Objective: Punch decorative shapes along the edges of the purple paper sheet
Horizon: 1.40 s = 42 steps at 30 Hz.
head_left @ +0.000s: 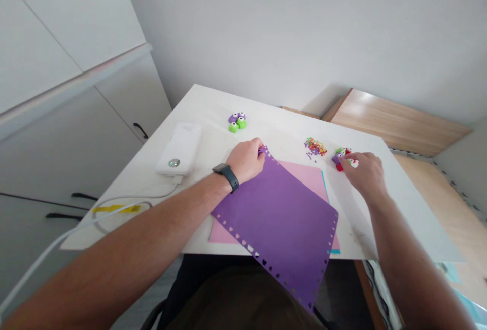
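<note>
As the head camera looks down: both forearms reach in from the bottom edge onto a white table (213, 112) with faint marbling and a few smudges.
Left hand (245, 160): nearly closed, thumb and fingers pinching the far corner of a purple card sheet (277, 218); a dark wristband watch (228, 177) sits just behind it.
Right hand (365, 175): fingers curled downward, tips touching a huddle of red, purple and green craft punches (340, 157); whether it has hold of one, I cannot tell.
Purple card sheet: tilted across the table edge, its near corner overhanging, with small heart-shaped holes along two edges.
Beneath it: a pink card sheet (304, 180) on a teal sheet (324, 188), only a thin edge showing.
Farther up the table: two more green-and-purple craft punches (238, 122), and a scatter of multicoloured paper cutouts (315, 146) just beside the right-hand huddle.
Writing: small characters on a white power bank (178, 150) are too blurred to read; its round button glows, and a white cable (152, 195) runs from it past a strip of yellow tape (116, 209).
Room: white cabinets (76, 117) with black handles (140, 130) on the left, a pale grey wall (304, 31) ahead, and a light wood surface (395, 122) behind the table.
</note>
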Available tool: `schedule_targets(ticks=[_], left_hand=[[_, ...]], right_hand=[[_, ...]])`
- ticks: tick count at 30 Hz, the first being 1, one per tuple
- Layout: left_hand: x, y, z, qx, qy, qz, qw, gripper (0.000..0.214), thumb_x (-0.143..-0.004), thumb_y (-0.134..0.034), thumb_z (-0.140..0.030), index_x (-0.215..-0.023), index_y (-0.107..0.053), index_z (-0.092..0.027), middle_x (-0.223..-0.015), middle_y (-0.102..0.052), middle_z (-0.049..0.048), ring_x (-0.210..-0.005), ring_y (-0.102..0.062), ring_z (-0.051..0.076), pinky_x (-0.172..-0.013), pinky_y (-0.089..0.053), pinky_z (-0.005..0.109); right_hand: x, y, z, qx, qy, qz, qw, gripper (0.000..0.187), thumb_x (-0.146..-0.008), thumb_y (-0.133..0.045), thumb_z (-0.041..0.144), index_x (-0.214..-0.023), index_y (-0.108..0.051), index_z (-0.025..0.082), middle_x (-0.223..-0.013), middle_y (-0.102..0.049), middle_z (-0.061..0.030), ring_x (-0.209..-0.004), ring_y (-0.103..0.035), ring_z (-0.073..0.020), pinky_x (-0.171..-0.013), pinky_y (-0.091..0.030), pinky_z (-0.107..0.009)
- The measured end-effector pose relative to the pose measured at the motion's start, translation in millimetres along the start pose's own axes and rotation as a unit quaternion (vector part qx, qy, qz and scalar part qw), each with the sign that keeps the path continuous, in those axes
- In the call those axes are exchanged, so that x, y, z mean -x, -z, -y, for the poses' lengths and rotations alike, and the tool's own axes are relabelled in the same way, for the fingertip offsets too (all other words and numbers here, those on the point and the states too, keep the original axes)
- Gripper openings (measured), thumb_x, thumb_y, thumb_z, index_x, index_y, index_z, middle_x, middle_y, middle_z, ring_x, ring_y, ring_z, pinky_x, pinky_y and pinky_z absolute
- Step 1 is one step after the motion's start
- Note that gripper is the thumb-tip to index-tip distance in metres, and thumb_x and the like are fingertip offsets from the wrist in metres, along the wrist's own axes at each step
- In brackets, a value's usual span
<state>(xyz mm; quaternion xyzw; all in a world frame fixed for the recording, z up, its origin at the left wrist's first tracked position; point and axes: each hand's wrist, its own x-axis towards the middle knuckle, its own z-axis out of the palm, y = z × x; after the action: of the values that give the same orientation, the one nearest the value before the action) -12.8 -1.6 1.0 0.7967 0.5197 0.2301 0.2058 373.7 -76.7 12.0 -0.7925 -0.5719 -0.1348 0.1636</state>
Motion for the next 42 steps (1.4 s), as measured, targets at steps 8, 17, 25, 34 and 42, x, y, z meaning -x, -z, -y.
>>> schedule_targets(ticks=[8,17,25,34,42], left_hand=[[0.6,0.2,-0.3,0.002,0.0,0.0,1.0,0.018,-0.099,-0.061,-0.028,-0.11,-0.072,-0.021,-0.107,-0.081,0.0089,-0.101,-0.075,0.027,-0.087,-0.055,0.036],[0.0,-1.1,-0.8,-0.003,0.0,0.004,1.0,0.019,-0.099,-0.06,-0.028,-0.112,-0.071,-0.02,-0.108,-0.08,0.0101,-0.102,-0.075,0.028,-0.088,-0.056,0.037],[0.4,-1.4,-2.7,-0.002,0.002,0.01,1.0,0.017,-0.099,-0.059,-0.025,-0.11,-0.07,-0.019,-0.107,-0.08,0.011,-0.101,-0.076,0.03,-0.086,-0.056,0.038],[1.7,-2.3,-3.2,0.004,0.005,0.013,1.0,0.017,-0.099,-0.057,-0.025,-0.109,-0.07,-0.02,-0.106,-0.08,0.0109,-0.1,-0.076,0.029,-0.085,-0.056,0.038],[1.8,-2.3,-3.2,-0.011,0.007,0.014,1.0,0.016,-0.1,-0.057,-0.026,-0.109,-0.069,-0.021,-0.105,-0.08,0.0092,-0.101,-0.076,0.028,-0.085,-0.056,0.037]], right_hand=[[-24.5,7.5,116.3,-0.12,0.168,0.087,0.975,0.03,-0.095,-0.067,0.045,-0.106,-0.08,0.02,-0.112,-0.075,-0.0135,-0.105,-0.069,-0.0295,-0.104,-0.05,-0.045],[-68.9,-21.7,248.4,-0.174,0.26,0.182,0.932,0.035,-0.094,-0.074,0.039,-0.121,-0.075,0.018,-0.115,-0.077,-0.0098,-0.099,-0.07,-0.0239,-0.097,-0.053,-0.039],[-95.6,-56.7,306.7,-0.159,0.251,0.213,0.931,0.04,-0.092,-0.074,0.04,-0.126,-0.072,0.019,-0.116,-0.079,-0.0091,-0.105,-0.071,-0.025,-0.101,-0.054,-0.039],[-113.5,-82.2,317.8,-0.144,0.303,0.205,0.92,0.043,-0.095,-0.063,0.017,-0.137,-0.072,0.023,-0.121,-0.078,-0.0086,-0.108,-0.071,-0.0252,-0.1,-0.052,-0.036],[-111.3,-83.4,311.6,-0.122,0.301,0.173,0.93,0.031,-0.097,-0.069,0.034,-0.124,-0.078,0.022,-0.113,-0.078,-0.0116,-0.104,-0.07,-0.0276,-0.098,-0.051,-0.039]])
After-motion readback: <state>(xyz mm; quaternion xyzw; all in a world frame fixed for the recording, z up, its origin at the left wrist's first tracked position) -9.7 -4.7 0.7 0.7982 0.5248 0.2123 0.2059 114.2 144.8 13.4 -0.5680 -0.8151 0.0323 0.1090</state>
